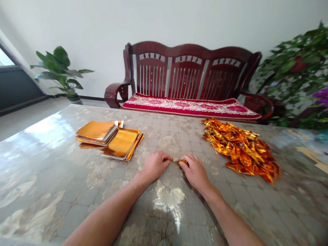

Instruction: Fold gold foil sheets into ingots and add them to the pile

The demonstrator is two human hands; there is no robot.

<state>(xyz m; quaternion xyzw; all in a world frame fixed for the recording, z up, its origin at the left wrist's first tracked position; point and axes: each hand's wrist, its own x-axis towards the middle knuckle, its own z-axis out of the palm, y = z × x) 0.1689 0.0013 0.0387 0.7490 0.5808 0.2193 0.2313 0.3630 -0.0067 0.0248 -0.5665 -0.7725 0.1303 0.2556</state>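
Observation:
My left hand [156,165] and my right hand [194,171] meet near the middle of the table, fingertips a short way apart. Between them is a small folded piece of gold foil paper [181,161], mostly covered by my fingers. My right hand is closed on it; the left pinches at its other end, where the paper's tip is too small to make out. Left of my hands lie stacks of flat gold foil sheets [122,141]. On the right is a heap of folded gold foil paper pieces [241,147] with pointed ends.
A clear patterned cover lies over the table [84,191]. Clear plastic bags [293,137] and a tan card strip [312,157] are at the right edge. Behind the table stands a dark red wooden bench [187,73], with potted plants [61,70] on either side.

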